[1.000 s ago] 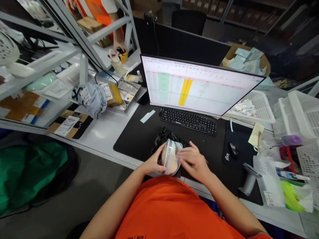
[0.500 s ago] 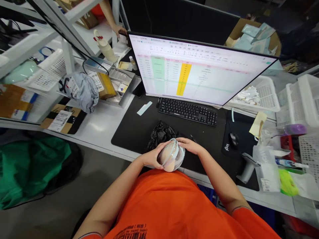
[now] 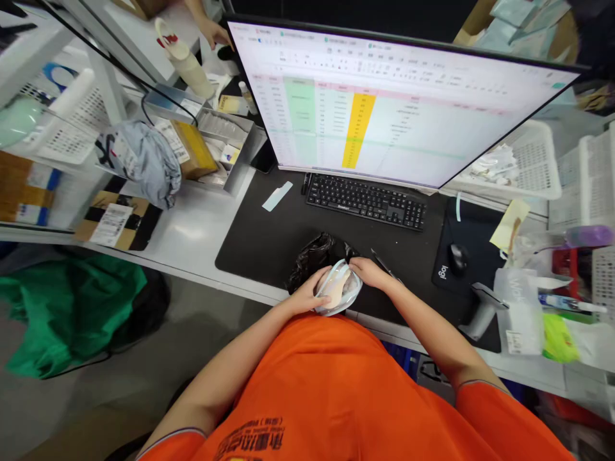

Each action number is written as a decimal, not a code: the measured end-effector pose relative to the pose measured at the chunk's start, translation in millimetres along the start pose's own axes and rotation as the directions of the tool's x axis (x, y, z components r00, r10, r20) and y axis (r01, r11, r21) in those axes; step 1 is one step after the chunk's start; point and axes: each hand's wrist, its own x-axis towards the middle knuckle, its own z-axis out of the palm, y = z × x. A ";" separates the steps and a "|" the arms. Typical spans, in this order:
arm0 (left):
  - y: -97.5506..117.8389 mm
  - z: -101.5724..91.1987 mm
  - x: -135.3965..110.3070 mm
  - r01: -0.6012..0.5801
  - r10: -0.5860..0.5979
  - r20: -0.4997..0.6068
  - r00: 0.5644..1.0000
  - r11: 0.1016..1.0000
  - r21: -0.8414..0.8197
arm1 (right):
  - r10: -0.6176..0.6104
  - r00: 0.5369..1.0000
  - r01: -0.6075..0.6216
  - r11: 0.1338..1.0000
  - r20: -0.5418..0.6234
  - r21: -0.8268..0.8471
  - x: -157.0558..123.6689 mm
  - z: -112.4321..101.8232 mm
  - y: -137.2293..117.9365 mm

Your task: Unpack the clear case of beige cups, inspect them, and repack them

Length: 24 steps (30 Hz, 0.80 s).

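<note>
My left hand point(image 3: 308, 297) and my right hand point(image 3: 368, 271) both grip a small clear plastic packet point(image 3: 337, 291) with a beige item inside, held just above the near edge of the black desk mat point(image 3: 269, 237). A crumpled black plastic bag point(image 3: 311, 256) lies on the mat right behind the packet, touching it. A pen point(image 3: 382, 262) lies beside my right hand.
A keyboard point(image 3: 366, 202) and a wide monitor point(image 3: 384, 109) stand behind. A mouse point(image 3: 457, 258) and a barcode scanner point(image 3: 480, 310) sit to the right, with white baskets point(image 3: 538, 166) beyond. Parcels point(image 3: 139, 157) and a shelf rack are to the left. Another person's hand point(image 3: 211, 29) reaches in at the top.
My view has moved closer to the desk. Both hands have turned the packet and lowered it toward the mat's near edge, with my right hand now on its top.
</note>
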 end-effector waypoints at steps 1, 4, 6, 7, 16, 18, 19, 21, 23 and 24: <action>-3.2 2.2 0.9 -0.007 0.008 -0.024 1.000 0.999 0.044 | -0.022 1.000 0.021 0.998 -0.021 -0.053 -2.7 -1.2 -1.9; -9.1 6.6 2.9 -0.042 0.051 -0.043 0.998 0.981 0.192 | -0.086 0.995 0.077 0.982 -0.047 -0.171 -17.3 -6.3 -7.2; -9.1 6.9 3.7 -0.079 0.083 -0.005 0.997 0.959 0.273 | -0.117 0.992 0.105 0.971 -0.041 -0.214 -31.0 -10.8 -9.3; -8.0 6.5 4.0 -0.097 0.093 0.026 0.995 0.945 0.311 | -0.129 0.991 0.117 0.967 -0.037 -0.228 -38.6 -12.9 -9.8; 12.5 -20.0 14.0 -0.123 0.055 0.320 0.946 0.972 0.198 | -0.108 0.898 0.039 0.985 -0.427 -0.167 -72.6 6.7 -15.8; 22.0 -34.8 23.9 -0.082 0.050 0.334 0.941 0.993 0.083 | -0.107 0.866 0.039 0.988 -0.488 -0.148 -59.1 11.1 -22.5; 27.3 -41.7 30.4 -0.065 0.048 0.318 0.947 0.997 0.045 | -0.122 0.865 0.057 0.987 -0.486 -0.147 -50.7 11.0 -27.0; 37.6 -51.5 44.5 -0.027 0.024 0.280 0.960 1.000 0.007 | -0.190 0.875 0.144 0.980 -0.446 -0.135 -33.7 7.0 -37.9; 45.4 -54.2 56.6 0.002 0.009 0.255 0.967 0.999 -0.042 | -0.291 0.871 0.275 0.956 -0.395 -0.098 -20.2 1.2 -48.9; 47.7 -53.1 60.7 0.000 0.022 0.249 0.968 0.996 -0.087 | -0.337 0.863 0.333 0.940 -0.377 -0.076 -15.2 -1.2 -53.3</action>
